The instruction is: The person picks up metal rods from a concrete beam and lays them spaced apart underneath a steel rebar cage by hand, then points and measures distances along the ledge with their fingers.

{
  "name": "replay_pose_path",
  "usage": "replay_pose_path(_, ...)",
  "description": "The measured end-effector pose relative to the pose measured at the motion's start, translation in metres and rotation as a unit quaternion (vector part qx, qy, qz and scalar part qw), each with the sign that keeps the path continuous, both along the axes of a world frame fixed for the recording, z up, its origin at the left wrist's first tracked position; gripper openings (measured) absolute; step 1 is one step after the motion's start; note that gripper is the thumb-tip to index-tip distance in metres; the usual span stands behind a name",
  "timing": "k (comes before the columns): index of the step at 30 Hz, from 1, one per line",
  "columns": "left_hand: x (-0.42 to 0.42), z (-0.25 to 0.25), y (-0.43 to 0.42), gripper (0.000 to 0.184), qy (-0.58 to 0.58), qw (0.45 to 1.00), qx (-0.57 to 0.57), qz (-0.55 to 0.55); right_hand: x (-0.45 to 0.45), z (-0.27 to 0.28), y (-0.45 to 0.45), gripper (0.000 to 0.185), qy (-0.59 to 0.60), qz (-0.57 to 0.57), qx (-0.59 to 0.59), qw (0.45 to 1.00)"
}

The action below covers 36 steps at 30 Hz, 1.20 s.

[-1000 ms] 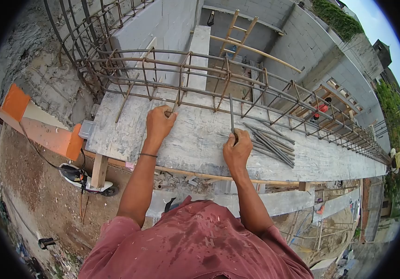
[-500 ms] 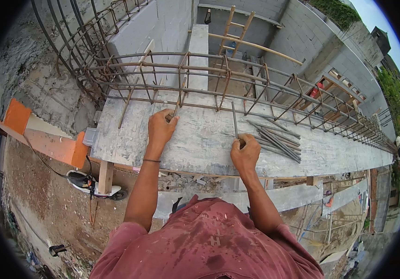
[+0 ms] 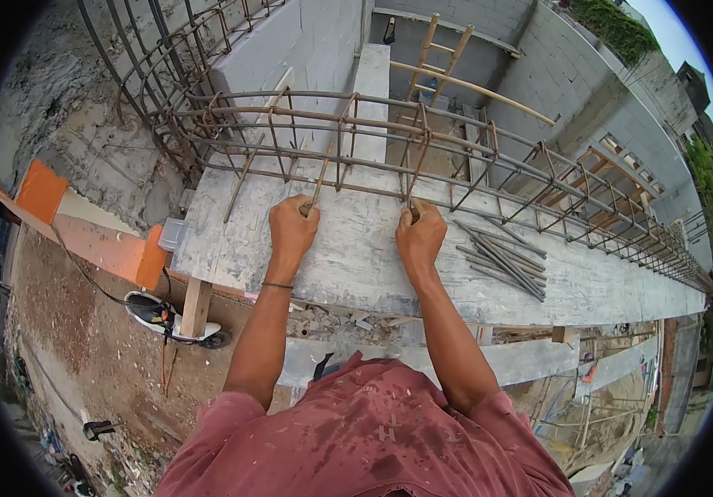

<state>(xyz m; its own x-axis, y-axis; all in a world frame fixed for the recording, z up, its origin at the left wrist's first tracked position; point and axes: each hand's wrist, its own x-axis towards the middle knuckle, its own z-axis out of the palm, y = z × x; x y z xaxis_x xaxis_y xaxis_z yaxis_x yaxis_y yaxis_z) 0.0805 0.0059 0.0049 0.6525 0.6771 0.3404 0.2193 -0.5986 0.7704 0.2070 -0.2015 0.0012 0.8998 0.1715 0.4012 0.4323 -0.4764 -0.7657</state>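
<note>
Grey steel bars (image 3: pixel 512 263), straight, piled R on scuffed board (image 3: pixel 356 257); I have L hand (image 3: pixel 294 228) pinched tight on thin rod (image 3: pixel 320 182), R hand (image 3: pixel 420 236) likewise on another, mostly hidden, nr. rebar cage (image 3: pixel 425 131); block-walled rm. (image 3: pixel 572 66) beyond.

Bright, diffuse daylight is coming from pale blue sky (image 3: pixel 678 35) at upper right. Shadows are falling faint; recessed grey block wall (image 3: pixel 486 68) is looking dimmer. Fisheye lens is bowing long brown steel-bar cage (image 3: pixel 425 133). Broad whitish flat board (image 3: pixel 356 257) is reading sharply. Black vignette is ringing view; leafy green shrubbery (image 3: pixel 706 178) near right rim is softening.
</note>
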Motion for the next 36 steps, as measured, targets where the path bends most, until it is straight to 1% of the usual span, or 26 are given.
replay_pose_path(1, -0.002, 0.001, 0.002, 0.018, -0.003, 1.000, -0.003, 0.015, -0.001, 0.000, 0.000, 0.027, -0.003, 0.015, -0.003, 1.000)
replay_pose_path(3, -0.004, 0.005, 0.006, 0.017, 0.016, 1.000, 0.008, 0.001, -0.002, 0.001, 0.000, 0.026, -0.011, -0.004, -0.004, 1.000)
replay_pose_path(4, -0.005, 0.005, 0.007, 0.017, 0.011, 1.000, 0.005, 0.017, -0.001, -0.003, 0.000, 0.027, -0.066, -0.003, -0.012, 0.998)
replay_pose_path(5, -0.005, 0.005, 0.008, 0.017, 0.017, 1.000, 0.006, 0.015, -0.002, -0.002, 0.000, 0.027, -0.071, 0.012, -0.014, 0.997)
replay_pose_path(7, -0.006, 0.003, 0.010, 0.016, 0.020, 1.000, 0.005, 0.021, -0.004, 0.000, -0.001, 0.027, -0.082, -0.012, -0.032, 0.996)
replay_pose_path(10, -0.006, 0.002, 0.009, 0.017, 0.012, 1.000, 0.013, 0.015, -0.006, 0.001, -0.001, 0.025, -0.075, -0.006, -0.027, 0.997)
replay_pose_path(12, -0.006, 0.005, 0.008, 0.018, 0.021, 1.000, -0.014, 0.017, -0.006, 0.001, -0.002, 0.024, -0.071, -0.004, -0.028, 0.997)
replay_pose_path(14, -0.006, 0.007, 0.008, 0.018, 0.022, 1.000, -0.016, 0.014, -0.008, 0.002, -0.002, 0.022, -0.048, -0.005, -0.028, 0.998)
replay_pose_path(16, -0.006, 0.006, 0.008, 0.019, 0.027, 0.999, -0.018, 0.013, -0.006, -0.002, -0.002, 0.022, -0.059, -0.006, -0.029, 0.998)
replay_pose_path(18, -0.004, 0.002, 0.008, 0.019, 0.006, 1.000, -0.007, 0.015, -0.005, -0.006, -0.003, 0.022, -0.071, -0.009, -0.029, 0.997)
replay_pose_path(20, -0.003, 0.001, 0.006, 0.019, 0.006, 1.000, -0.013, 0.015, -0.008, -0.004, -0.004, 0.020, -0.038, -0.014, -0.016, 0.999)
replay_pose_path(21, -0.001, 0.001, 0.004, 0.019, 0.006, 1.000, -0.020, 0.018, -0.008, -0.004, -0.004, 0.020, -0.039, -0.021, -0.015, 0.999)
replay_pose_path(23, 0.001, 0.000, 0.002, 0.018, -0.002, 1.000, -0.027, 0.015, -0.008, -0.005, -0.004, 0.021, -0.089, -0.017, -0.032, 0.995)
replay_pose_path(24, 0.001, 0.000, 0.001, 0.018, -0.008, 0.999, -0.034, 0.019, -0.008, -0.006, -0.005, 0.026, -0.077, -0.011, -0.037, 0.996)
replay_pose_path(25, 0.000, -0.001, 0.001, 0.018, -0.008, 0.999, -0.034, 0.006, -0.010, -0.004, -0.006, 0.026, -0.076, -0.024, -0.038, 0.996)
replay_pose_path(27, -0.002, 0.000, 0.003, 0.031, -0.023, 0.999, 0.041, 0.020, -0.012, 0.005, -0.011, 0.030, -0.057, -0.010, -0.034, 0.998)
replay_pose_path(28, -0.002, 0.002, 0.005, 0.031, -0.025, 0.999, 0.040, 0.005, -0.011, 0.007, -0.020, 0.027, -0.066, -0.008, -0.026, 0.997)
replay_pose_path(29, -0.006, 0.002, 0.006, 0.039, -0.007, 0.999, 0.036, 0.005, -0.010, 0.012, -0.034, 0.027, -0.066, -0.023, -0.028, 0.997)
replay_pose_path(30, -0.010, 0.002, 0.008, 0.047, 0.013, 0.999, 0.032, 0.007, -0.007, 0.017, -0.054, 0.023, -0.116, -0.023, -0.050, 0.992)
replay_pose_path(32, -0.017, 0.003, 0.008, 0.050, 0.010, 0.999, 0.049, 0.006, 0.002, 0.022, -0.099, 0.018, -0.196, -0.023, -0.095, 0.976)
replay_pose_path(33, -0.020, 0.002, 0.010, 0.053, 0.003, 0.997, 0.068, 0.018, 0.004, 0.025, -0.124, 0.018, -0.191, -0.047, -0.137, 0.971)
replay_pose_path(34, -0.021, -0.005, 0.013, 0.053, -0.027, 0.994, 0.102, 0.027, 0.006, 0.027, -0.146, 0.018, -0.187, -0.070, -0.177, 0.964)
replay_pose_path(35, -0.022, -0.001, 0.008, 0.053, -0.028, 0.994, 0.102, 0.023, 0.010, 0.026, -0.168, 0.018, -0.187, -0.075, -0.178, 0.963)
replay_pose_path(36, -0.024, 0.009, 0.001, 0.051, -0.044, 0.996, 0.069, 0.041, 0.014, 0.022, -0.189, 0.018, -0.187, -0.076, -0.217, 0.955)
